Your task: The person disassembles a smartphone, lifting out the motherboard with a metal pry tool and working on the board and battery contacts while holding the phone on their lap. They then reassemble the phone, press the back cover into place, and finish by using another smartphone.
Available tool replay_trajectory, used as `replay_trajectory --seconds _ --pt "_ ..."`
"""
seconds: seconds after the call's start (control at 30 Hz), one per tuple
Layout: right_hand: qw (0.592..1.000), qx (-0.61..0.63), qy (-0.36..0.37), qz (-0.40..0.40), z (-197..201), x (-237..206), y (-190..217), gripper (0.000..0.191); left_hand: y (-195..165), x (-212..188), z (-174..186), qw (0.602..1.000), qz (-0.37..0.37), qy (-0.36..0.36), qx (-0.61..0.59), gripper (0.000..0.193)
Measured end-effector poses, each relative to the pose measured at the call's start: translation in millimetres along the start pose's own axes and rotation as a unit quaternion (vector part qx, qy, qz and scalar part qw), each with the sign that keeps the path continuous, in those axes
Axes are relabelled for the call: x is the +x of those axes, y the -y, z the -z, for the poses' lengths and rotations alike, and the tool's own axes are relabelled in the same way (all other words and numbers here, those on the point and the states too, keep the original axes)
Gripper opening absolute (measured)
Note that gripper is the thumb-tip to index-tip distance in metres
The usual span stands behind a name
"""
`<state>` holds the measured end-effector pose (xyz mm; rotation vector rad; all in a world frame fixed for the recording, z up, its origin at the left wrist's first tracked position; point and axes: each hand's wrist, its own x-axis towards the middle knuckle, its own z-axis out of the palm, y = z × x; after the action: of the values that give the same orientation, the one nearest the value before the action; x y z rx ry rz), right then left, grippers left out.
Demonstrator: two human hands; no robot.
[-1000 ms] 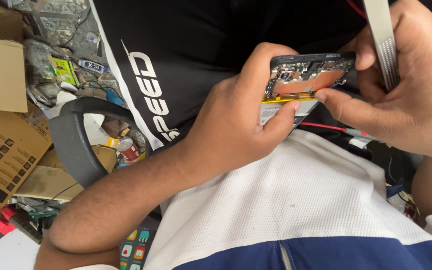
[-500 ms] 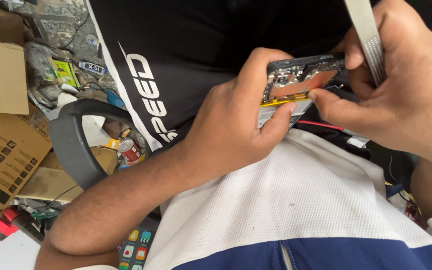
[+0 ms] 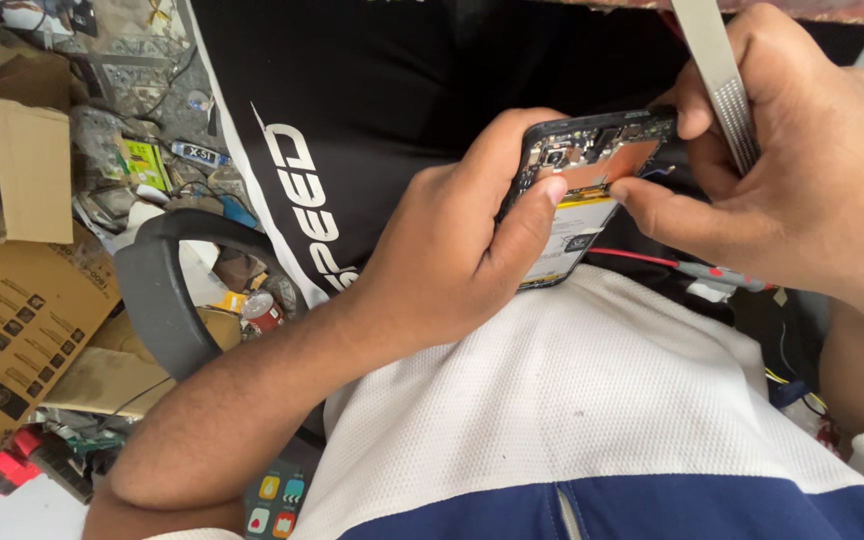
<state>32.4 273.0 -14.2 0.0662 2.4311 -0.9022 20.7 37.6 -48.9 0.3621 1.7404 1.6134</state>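
My left hand grips an opened smartphone with its back cover off, showing the circuit board at the top and the white and yellow battery below. The thumb lies across the battery's upper edge. My right hand holds metal tweezers in the palm while its forefinger and thumb pinch at the phone's board near the upper right edge. A red wire runs out from under the phone to the right.
My black shirt and white and blue garment fill the middle. At left lie cardboard boxes, a curved black chair armrest, small electronic parts and a red tool. Another phone shows at the bottom.
My right hand has shifted slightly left and down onto the phone's board. The phone has stayed in my left hand, tilted a little.
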Motion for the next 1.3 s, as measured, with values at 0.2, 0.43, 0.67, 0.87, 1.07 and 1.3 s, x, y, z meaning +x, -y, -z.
replay_trajectory --seconds 0.2,0.43,0.67,0.87,1.07,1.3 --pt "0.989 0.14 -0.03 0.046 1.0 -0.3 4.9 0.051 -2.7 -6.6 0.3 0.998 -0.056 -0.026 -0.013 0.025" --pt "0.973 0.227 -0.021 0.036 -9.4 -0.7 9.1 0.05 -3.3 -8.8 -2.2 0.998 -0.037 -0.025 -0.037 0.032" --pt "0.978 0.199 -0.006 0.065 -9.6 2.9 10.9 0.05 -16.7 -6.2 3.9 0.998 0.03 0.026 -0.054 0.043" --pt "0.98 0.179 -0.017 0.082 -12.1 2.4 6.9 0.055 -7.2 -6.8 22.9 0.992 -0.011 0.127 -0.022 0.082" --pt "0.979 0.154 -0.017 0.132 -18.3 3.1 -6.2 0.057 -2.1 -9.4 25.5 0.983 0.013 0.182 0.014 0.088" --pt "0.982 0.152 -0.009 0.11 -13.1 -1.7 -11.9 0.056 -1.5 -6.1 19.9 0.981 0.031 0.19 -0.018 0.084"
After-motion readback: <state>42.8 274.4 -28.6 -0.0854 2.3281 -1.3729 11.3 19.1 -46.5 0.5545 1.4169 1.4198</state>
